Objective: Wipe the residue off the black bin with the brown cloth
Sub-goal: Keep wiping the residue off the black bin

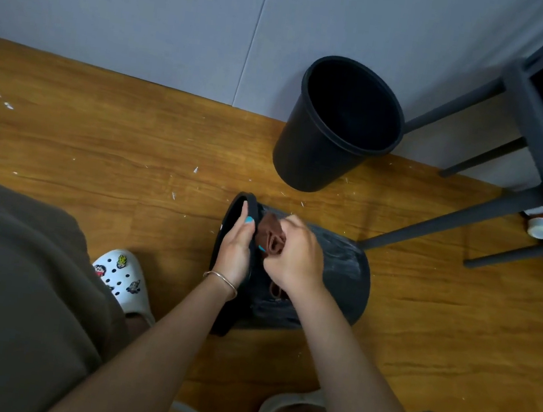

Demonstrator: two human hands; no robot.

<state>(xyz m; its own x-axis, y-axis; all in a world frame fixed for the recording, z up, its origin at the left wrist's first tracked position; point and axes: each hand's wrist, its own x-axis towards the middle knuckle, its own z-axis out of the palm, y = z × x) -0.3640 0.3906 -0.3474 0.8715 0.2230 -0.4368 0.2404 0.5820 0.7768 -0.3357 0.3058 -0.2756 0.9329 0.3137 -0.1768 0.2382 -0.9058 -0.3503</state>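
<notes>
Left hand [235, 247] grips the tipped black bin [341, 270] by its stiff rim, light and likely to roll, while the right hand [295, 254] bunches the soft brown cloth [271, 235] under its fingertips.

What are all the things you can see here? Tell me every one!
lying bin: 1, black with whitish residue, on its side on the floor, under the hands
brown cloth: 1, brown, against the lying bin's side near its rim
upright bin: 1, black, by the wall
chair: 1, dark grey, right edge
roll of tape: 1, white, under the chair
floor: 1, wood brown, white flecks scattered on it
wall: 1, grey, top
clogs: 2, white, on the feet, one with charms
bracelet: 1, thin, on the left wrist
left hand: 1, grips the lying bin's rim
right hand: 1, holds the brown cloth
</notes>
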